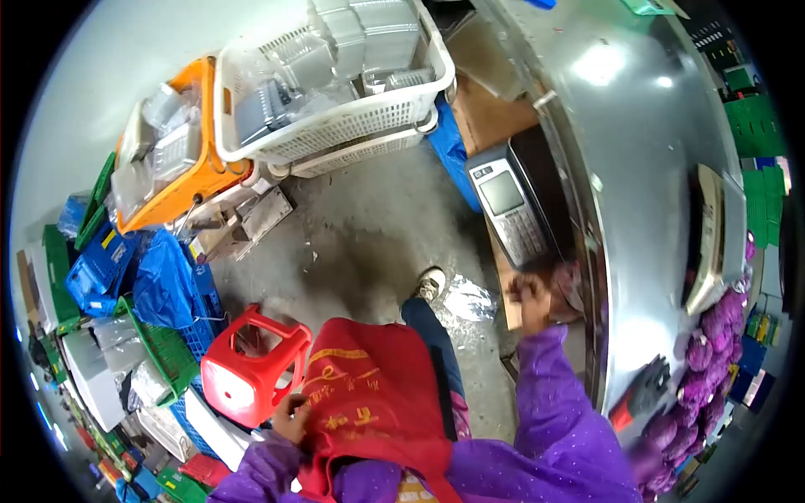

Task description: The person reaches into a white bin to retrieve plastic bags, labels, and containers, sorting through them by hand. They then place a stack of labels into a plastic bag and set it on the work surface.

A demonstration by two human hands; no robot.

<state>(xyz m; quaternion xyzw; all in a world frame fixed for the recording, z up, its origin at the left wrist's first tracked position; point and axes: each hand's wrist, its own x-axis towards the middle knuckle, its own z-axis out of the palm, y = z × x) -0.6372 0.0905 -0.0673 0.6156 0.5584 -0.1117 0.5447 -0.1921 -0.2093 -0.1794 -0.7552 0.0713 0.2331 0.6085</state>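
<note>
Grey floor beneath yellow-lettered red apron.

A single head-worn camera looks steeply down past the wearer's red apron to the floor, a metal counter alongside.

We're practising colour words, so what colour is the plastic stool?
Red plastic stool; head view.

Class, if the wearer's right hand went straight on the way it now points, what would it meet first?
Probably the keypad end of the grey device, just ahead of the right hand; depth is unclear, so it might pass above.
</note>
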